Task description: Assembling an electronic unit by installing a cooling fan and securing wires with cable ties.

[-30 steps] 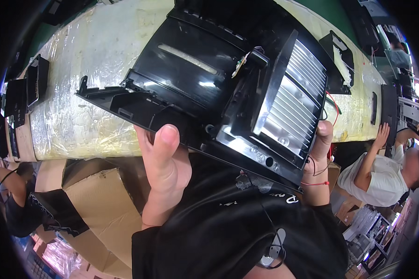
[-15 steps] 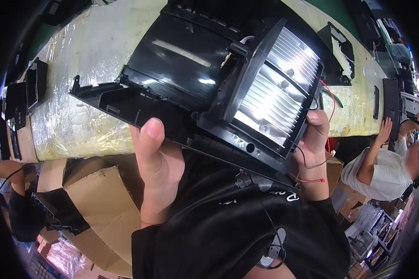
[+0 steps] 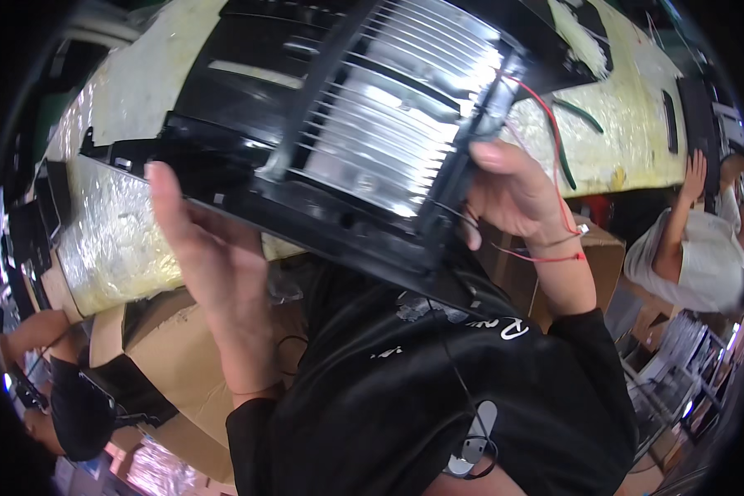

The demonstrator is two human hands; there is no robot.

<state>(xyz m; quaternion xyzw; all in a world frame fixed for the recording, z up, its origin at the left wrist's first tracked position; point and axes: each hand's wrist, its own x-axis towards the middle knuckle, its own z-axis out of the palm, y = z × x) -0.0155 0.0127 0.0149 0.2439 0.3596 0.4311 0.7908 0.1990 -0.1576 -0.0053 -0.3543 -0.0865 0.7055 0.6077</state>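
I hold up a large black plastic housing (image 3: 231, 103), tilted over the bench, between my two hands. A shiny slatted metal panel (image 3: 380, 136) is set into its right half. My left hand (image 3: 215, 256) grips the lower left edge with the thumb on the near side; its other fingers are partly hidden and blurred. Around the right edge, beside the slats, close the thumb and fingers of my right hand (image 3: 517, 190). A red wire (image 3: 556, 136) runs from the housing's right side down past my right wrist, where a thin dark wire and a red connector (image 3: 580, 257) hang.
The bench (image 3: 112, 248) is wrapped in clear film over a yellowish surface. Two curved green tool handles (image 3: 564, 153) lie on it at the right. An open cardboard box (image 3: 161, 347) stands at lower left. Co-workers' arms show at left and right (image 3: 674, 223).
The housing has shifted left and turned a little, and both hands have moved with it. More of the green handles and of the red wire now shows at the right.
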